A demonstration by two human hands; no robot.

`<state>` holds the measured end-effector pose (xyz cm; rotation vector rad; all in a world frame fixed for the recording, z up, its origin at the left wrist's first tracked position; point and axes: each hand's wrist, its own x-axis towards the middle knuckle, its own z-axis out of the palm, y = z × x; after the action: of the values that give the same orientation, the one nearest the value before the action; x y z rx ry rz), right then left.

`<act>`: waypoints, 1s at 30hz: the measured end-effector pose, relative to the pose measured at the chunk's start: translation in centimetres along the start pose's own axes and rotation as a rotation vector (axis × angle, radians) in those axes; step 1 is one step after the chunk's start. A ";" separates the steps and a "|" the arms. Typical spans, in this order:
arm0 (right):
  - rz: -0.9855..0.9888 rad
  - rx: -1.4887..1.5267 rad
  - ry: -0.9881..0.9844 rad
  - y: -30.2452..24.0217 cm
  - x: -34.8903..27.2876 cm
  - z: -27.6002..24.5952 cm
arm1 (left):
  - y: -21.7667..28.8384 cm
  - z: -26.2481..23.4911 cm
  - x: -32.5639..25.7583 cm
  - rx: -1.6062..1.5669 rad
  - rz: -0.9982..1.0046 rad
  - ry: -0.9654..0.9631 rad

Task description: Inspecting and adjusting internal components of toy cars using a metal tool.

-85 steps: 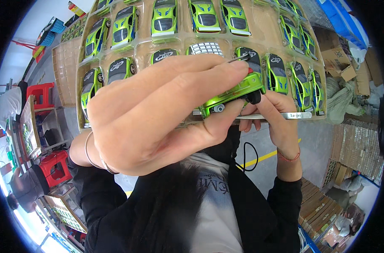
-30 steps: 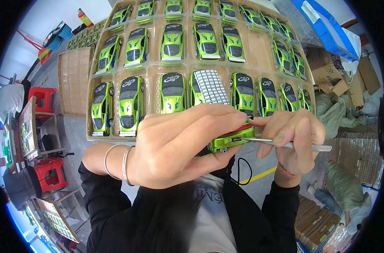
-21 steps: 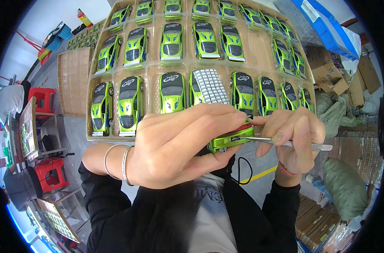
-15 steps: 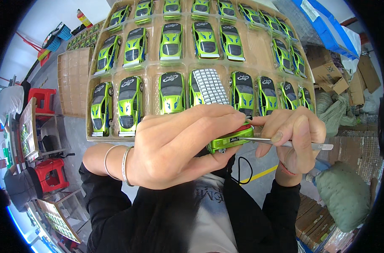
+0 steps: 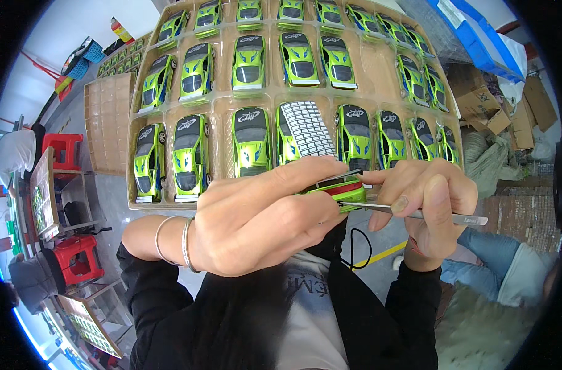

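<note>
Close in front of my chest, my left hand point(image 5: 262, 216) wraps round a green toy car point(image 5: 352, 193) and hides much of it. The car's red strip and dark window edge face my right hand. Pinched in my right hand point(image 5: 438, 194) is a pair of metal tweezers point(image 5: 435, 216); its thin tip touches the green end of the car. Just beyond my hands, a sheet of small white stickers point(image 5: 307, 128) lies across another toy car in the tray point(image 5: 222, 139). Rows of matching green cars with black roofs fill most of the tray's pockets.
Red stools point(image 5: 76, 258) and benches with more trays stand at the left. An empty-looking tray point(image 5: 108, 126) leans beside mine. At the right are cardboard boxes point(image 5: 478, 102), a blue crate point(image 5: 478, 40) and a person's jeans-clad legs point(image 5: 484, 265).
The car in my left hand has tilted, showing more of its red strip and upper side. The tweezers have shifted slightly down. A person's legs now show at the lower right.
</note>
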<state>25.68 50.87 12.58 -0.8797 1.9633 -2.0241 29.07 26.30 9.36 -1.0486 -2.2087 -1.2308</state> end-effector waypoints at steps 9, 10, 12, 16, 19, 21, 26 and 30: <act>-0.019 -0.022 0.000 0.0 0.2 0.1 | -0.2 -0.1 0.1 0.016 0.011 -0.024; -0.041 -0.030 -0.005 0.1 0.3 0.1 | -0.2 -0.1 0.1 0.007 0.023 -0.011; -0.064 -0.040 -0.004 0.2 0.3 0.2 | -0.4 -0.1 0.3 -0.005 0.040 0.000; -0.054 0.035 0.044 0.5 -0.4 0.1 | -0.4 -0.9 0.9 0.003 0.117 -0.028; -0.154 0.057 0.092 1.4 -0.6 -1.0 | 0.0 -2.0 1.6 0.003 0.074 -0.115; -0.259 0.285 0.337 2.0 -0.4 -2.3 | -0.4 -2.5 3.0 0.055 0.099 -0.067; -0.404 0.219 0.749 4.8 -1.7 -5.5 | -3.4 1.9 11.4 0.091 0.233 -0.002; -0.178 -0.028 0.747 9.0 -3.1 -6.0 | -9.6 9.8 15.6 0.234 0.278 0.017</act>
<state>22.67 56.65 3.43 -0.3123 2.3158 -2.7124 11.85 37.92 9.02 -1.1930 -2.0489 -0.8371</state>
